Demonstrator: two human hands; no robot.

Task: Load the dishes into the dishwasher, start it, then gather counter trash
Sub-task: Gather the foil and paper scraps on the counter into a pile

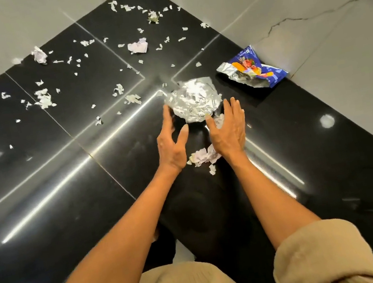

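A crumpled ball of silver foil (193,100) lies on the glossy black counter (62,174). My left hand (172,143) is just left of it with straight, spread fingers, its fingertips at the foil's edge. My right hand (229,129) is just right of it, fingers also straight, with a small paper scrap (218,121) under them. Neither hand holds anything. A crumpled white paper wad (204,157) sits between my wrists. A torn blue snack wrapper (252,68) lies to the right by the wall.
Several torn paper scraps and small wads (137,46) are scattered across the far half of the counter, with another wad (39,54) at the back left. White marble wall (306,10) borders the counter at the back and right.
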